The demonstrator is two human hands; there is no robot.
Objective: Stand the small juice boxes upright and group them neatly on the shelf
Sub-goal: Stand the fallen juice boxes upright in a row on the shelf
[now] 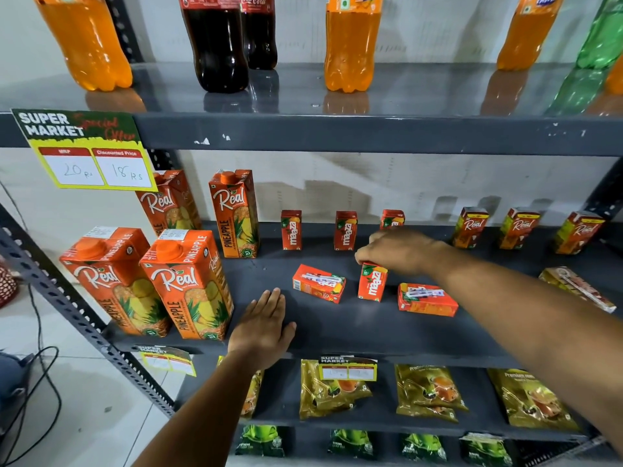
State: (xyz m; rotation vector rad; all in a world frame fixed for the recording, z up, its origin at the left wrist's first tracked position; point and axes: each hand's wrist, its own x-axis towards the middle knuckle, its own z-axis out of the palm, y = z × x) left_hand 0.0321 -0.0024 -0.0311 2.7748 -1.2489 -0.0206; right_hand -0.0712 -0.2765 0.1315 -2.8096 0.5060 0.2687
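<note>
Right hand (394, 251) gripping an upright "maaza" box (372, 284), left hand (264, 326) flat, fingers spread, on the shelf (337, 328).

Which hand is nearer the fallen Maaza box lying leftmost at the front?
Left. The left hand lies flat just below-left of the fallen box; the right hand is farther right, gripping an upright box.

The right hand (401, 251) covers the lower half of the third back-row Maaza box (392, 218). The bottles (215, 42) on the top shelf are cut off by the frame's top edge. Print on the lower price tag (348, 369) is too blurred to read.
</note>
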